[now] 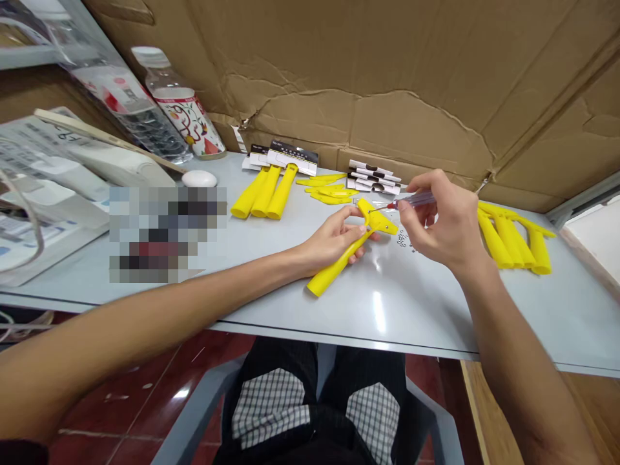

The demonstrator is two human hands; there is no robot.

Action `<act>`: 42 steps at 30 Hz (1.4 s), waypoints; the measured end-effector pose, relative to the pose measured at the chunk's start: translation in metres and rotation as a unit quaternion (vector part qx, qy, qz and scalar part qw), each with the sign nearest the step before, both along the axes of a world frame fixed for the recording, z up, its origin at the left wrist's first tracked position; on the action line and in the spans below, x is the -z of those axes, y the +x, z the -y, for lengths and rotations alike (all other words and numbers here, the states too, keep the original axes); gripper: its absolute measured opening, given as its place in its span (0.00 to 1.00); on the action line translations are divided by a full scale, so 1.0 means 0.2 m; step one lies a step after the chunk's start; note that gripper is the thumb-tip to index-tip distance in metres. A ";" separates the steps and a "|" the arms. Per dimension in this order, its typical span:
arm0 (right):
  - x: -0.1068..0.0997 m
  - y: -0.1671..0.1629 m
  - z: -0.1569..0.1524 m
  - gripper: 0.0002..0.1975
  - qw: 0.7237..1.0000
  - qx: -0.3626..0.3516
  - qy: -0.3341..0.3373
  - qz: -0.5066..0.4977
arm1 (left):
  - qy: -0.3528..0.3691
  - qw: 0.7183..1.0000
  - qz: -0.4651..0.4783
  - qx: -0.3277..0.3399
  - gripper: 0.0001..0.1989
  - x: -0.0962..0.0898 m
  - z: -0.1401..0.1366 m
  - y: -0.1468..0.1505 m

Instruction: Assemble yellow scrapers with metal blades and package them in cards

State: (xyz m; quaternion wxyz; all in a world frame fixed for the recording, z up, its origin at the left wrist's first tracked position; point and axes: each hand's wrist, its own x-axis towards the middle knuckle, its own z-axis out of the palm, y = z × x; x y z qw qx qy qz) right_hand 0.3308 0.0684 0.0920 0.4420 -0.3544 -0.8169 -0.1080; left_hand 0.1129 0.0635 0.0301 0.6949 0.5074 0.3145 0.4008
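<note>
Over the middle of the table, my left hand (334, 242) is closed around a yellow T-shaped plastic scraper (339, 266). Its tube handle points down toward me, and its flat head with small holes faces up. My right hand (443, 219) grips a screwdriver (417, 199) with a clear purplish handle and red collar. The screwdriver's tip meets the scraper's head near a hole on its left side; whether a screw sits there is too small to tell. Small screws (401, 237) lie loose on the table just beyond, between my hands.
Yellow handles with black-and-white cards (274, 190) lie at the back left, beside flat yellow pieces (329, 191) and a stack of folded cards (372, 175). More yellow scrapers (513, 239) rest at right. Bottles (186, 113) and a white oval object (199, 179) stand left. Cardboard (387, 77) walls the back.
</note>
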 end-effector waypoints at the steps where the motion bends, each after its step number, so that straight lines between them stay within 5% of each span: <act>1: 0.00 0.00 0.00 0.04 1.000 -0.004 -0.016 0.001 | -0.001 1.000 0.001 0.000 0.21 0.00 0.00 0.00; 22: -0.01 0.01 -0.01 0.07 1.000 0.012 -0.011 -0.002 | -0.017 1.000 0.002 -0.012 0.14 -0.01 0.00 0.01; 42: -0.02 0.02 0.00 0.11 0.993 0.045 -0.108 -0.003 | -0.030 0.999 -0.008 -0.027 0.10 -0.03 0.01 0.01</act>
